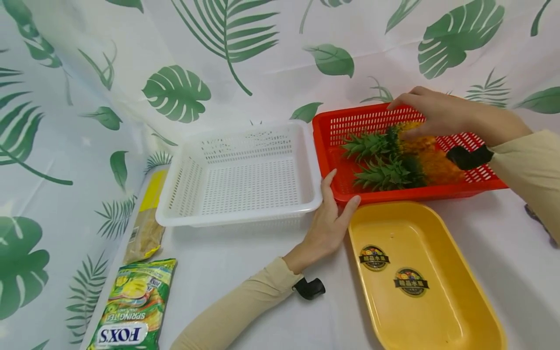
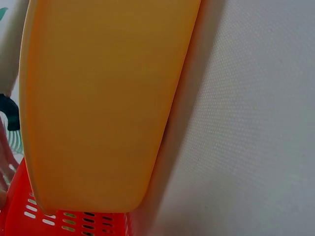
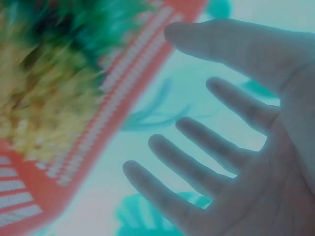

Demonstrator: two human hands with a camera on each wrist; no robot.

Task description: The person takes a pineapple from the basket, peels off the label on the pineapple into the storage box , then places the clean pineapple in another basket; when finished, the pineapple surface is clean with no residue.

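Note:
Two pineapples [image 1: 439, 167] with green leafy crowns lie in the red slotted basket [image 1: 407, 196] at the right. My right hand [image 1: 446, 114] hovers over the basket's far side, fingers spread and holding nothing. In the right wrist view its fingers stand apart from the blurred yellow fruit [image 3: 49, 108]. My left hand [image 1: 323, 226] touches the red basket's near left corner, with extended fingers beside the white basket [image 1: 249, 214] and the thumb by the red rim. Most of the left hand is outside the left wrist view, which shows the yellow tray's [image 2: 103, 108] side.
The yellow tray [image 1: 420, 321] with two round stickers sits in front of the red basket. Along the left lie a green FOX'S packet [image 1: 135, 301] and a brown-and-yellow bag [image 1: 146, 228]. A leaf-patterned cloth [image 1: 280, 63] hangs behind the baskets.

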